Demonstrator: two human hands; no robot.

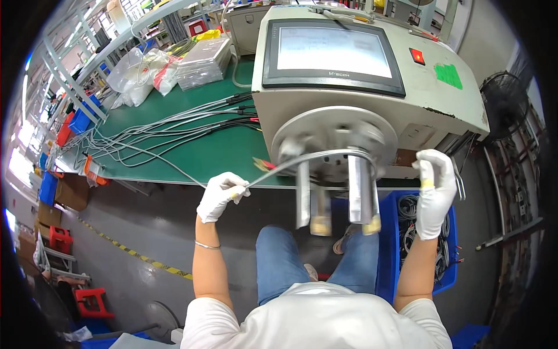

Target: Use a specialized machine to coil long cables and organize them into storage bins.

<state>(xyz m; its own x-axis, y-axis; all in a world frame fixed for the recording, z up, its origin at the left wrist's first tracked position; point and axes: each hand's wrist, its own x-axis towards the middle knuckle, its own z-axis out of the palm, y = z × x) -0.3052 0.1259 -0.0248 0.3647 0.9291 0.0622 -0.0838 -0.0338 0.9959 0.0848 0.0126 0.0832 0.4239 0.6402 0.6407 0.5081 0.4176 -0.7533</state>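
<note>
Yellow-black tape (pixel 142 256) crosses the grey floor (pixel 145 218) on my left. On the green bench (pixel 226 151), loose grey cables (pixel 125 138) stretch toward the machine (pixel 343 99). My gloved left hand (pixel 222 196) pinches one cable (pixel 317 155), which arcs across to the blurred prongs (pixel 356 192) of the wheel (pixel 314 119). Beside my right leg, a blue crate (pixel 388 256) contains coiled cables (pixel 408 206). My gloved right hand (pixel 435 189) is raised, fingers curled; I cannot tell whether they grip anything.

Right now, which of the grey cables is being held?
The cable in the left hand, curving over the pale posts; the others on the green table lie unheld.
</note>
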